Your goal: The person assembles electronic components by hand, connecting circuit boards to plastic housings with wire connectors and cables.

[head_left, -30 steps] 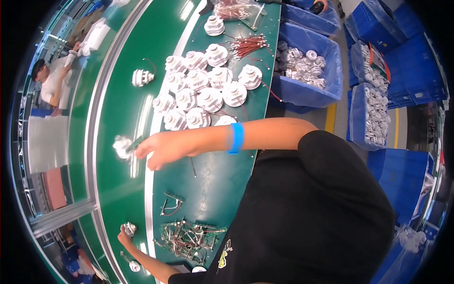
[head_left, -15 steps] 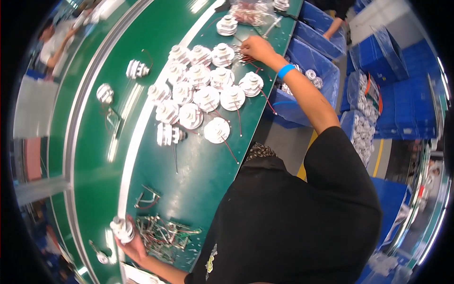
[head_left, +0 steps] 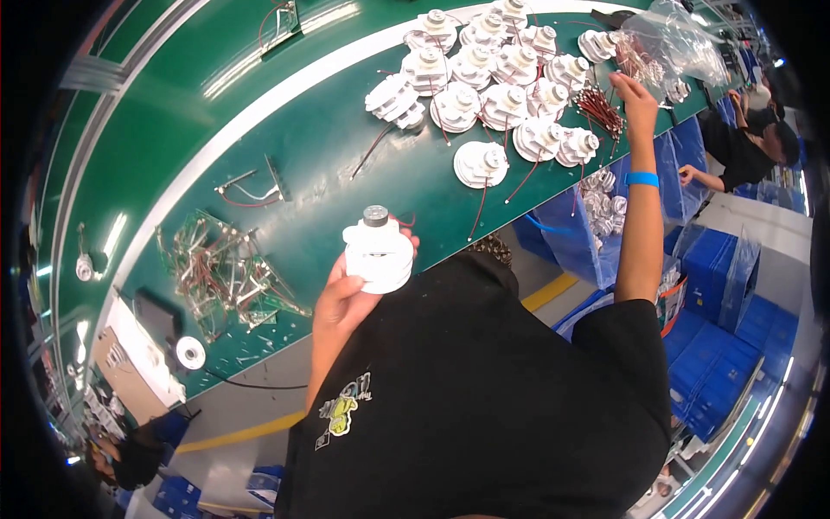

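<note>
My left hand (head_left: 340, 303) is curled round one white round part (head_left: 379, 255), thumb in front, fingertips at its right side, near mid-frame. Half a second ago I had it at the lower left beside the boards; now it stands before my shirt (head_left: 484, 389), dark cap up. My right hand (head_left: 638, 97) stays in the upper right by the red wires (head_left: 601, 114), its fingers bent; I cannot tell whether they pinch anything.

My palm is mostly hidden behind the held part, and I can't see where the red lead (head_left: 405, 220) behind it attaches. Across the green table (head_left: 294, 138), upper middle to upper right, I count about sixteen more white units (head_left: 456, 106), several overlapping. At left lie one separate board (head_left: 253, 184) and a tangled board heap (head_left: 216, 272), too knotted to count; below it sits one white disc (head_left: 190, 353). One clear bag (head_left: 679, 39) is at upper right, its contents blurred by the plastic. My right forearm partly covers a blue bin (head_left: 558, 229) whose white pieces I can't number.
</note>
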Motion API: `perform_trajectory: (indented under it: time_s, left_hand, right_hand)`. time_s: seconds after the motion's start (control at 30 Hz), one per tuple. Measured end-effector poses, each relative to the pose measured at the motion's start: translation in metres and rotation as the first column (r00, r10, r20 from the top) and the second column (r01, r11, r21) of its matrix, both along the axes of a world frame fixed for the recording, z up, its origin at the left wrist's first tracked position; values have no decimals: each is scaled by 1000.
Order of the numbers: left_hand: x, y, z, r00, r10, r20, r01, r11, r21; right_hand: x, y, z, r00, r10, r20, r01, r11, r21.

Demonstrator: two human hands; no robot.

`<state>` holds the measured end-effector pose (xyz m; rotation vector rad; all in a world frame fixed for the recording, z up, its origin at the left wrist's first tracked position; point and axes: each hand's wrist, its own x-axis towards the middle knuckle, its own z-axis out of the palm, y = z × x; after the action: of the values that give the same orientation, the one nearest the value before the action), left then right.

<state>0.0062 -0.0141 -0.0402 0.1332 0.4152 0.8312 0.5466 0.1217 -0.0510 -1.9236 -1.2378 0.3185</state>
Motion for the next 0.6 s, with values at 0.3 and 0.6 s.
perform_trajectory:
  time_s: [0.3,0.6]
  left_hand:
    - [-11,16,-24,626,433,-649,176,732,658]
    - [-9,31,-38,119,704,-700,549,541,637]
  right_hand:
    - [-39,-31,79,786,307,-536,4,866,501]
    - [-321,-109,56,450,363,-816,-656,754,-26]
